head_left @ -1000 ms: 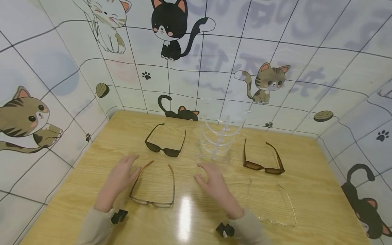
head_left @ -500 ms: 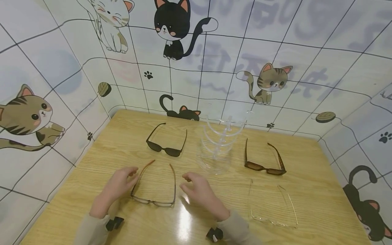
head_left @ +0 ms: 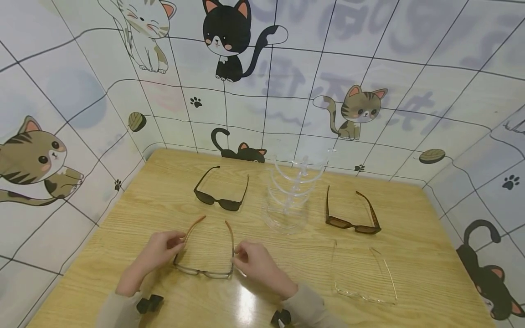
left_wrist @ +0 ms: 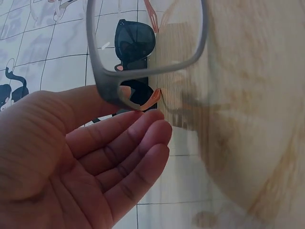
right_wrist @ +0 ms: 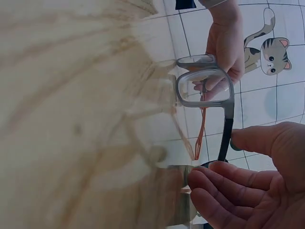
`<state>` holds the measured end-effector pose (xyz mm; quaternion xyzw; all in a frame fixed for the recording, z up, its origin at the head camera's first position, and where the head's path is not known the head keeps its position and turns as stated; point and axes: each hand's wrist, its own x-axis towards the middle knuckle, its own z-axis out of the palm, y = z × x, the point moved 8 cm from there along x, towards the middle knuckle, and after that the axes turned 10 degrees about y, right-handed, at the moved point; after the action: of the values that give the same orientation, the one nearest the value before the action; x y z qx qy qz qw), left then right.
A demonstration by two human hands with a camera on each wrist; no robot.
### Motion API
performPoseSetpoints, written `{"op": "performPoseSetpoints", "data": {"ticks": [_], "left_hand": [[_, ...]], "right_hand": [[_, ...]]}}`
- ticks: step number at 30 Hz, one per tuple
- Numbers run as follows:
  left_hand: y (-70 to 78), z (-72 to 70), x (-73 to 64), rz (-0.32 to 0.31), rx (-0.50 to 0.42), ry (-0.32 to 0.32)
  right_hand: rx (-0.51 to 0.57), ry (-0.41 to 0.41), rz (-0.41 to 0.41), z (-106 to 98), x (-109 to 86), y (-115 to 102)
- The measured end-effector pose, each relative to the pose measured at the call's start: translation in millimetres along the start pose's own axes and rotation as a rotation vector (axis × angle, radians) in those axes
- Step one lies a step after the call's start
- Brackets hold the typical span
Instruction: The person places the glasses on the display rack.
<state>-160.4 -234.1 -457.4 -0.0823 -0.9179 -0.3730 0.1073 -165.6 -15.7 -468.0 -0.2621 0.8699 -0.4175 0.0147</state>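
A pair of grey-framed eyeglasses (head_left: 217, 274) with orange-brown temple tips lies on the wooden table, temples unfolded and pointing away from me. My left hand (head_left: 157, 250) pinches its left temple between thumb and fingers. On the opposite side, my right hand (head_left: 258, 262) pinches the right temple. In the left wrist view the grey rim (left_wrist: 143, 72) covers part of the thumb, while the other fingers lie bent beneath the temple. The right wrist view has the dark temple (right_wrist: 226, 138) between thumb and index finger, with the left hand (right_wrist: 226, 47) beyond the lenses.
Black sunglasses (head_left: 228, 204) lie behind the eyeglasses. A clear tiered display stand (head_left: 287, 231) stands at the back middle. Brown sunglasses (head_left: 365, 229) and thin gold-rimmed glasses (head_left: 365, 297) lie on the right. Cat-patterned walls (head_left: 246, 105) enclose the table (head_left: 135, 205).
My right hand has moved left and down to the right temple of the eyeglasses. The left hand has lowered slightly onto the left temple. Both hands' fingers have closed in from a looser pose.
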Motion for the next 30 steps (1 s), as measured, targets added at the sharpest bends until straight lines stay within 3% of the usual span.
{"op": "performPoseSetpoints", "data": {"ticks": [7,16,23,30], "left_hand": [[-7.0,0.9,-2.4,-0.099,-0.029,-0.016],[-20.6,6.4,-6.3,-0.270,-0.222,-0.054],[-27.1,10.4,-7.7,-0.362,-0.318,-0.046],[-22.2,13.9,-6.8,-0.412,-0.453,-0.090]], "right_hand": [[0.043,-0.036,0.016,7,-1.0,2],[0.149,-0.060,0.063,10,-0.6,6],[0.292,-0.108,0.191,14,-3.1,15],[0.418,-0.113,0.325,10,-7.1,25]]}}
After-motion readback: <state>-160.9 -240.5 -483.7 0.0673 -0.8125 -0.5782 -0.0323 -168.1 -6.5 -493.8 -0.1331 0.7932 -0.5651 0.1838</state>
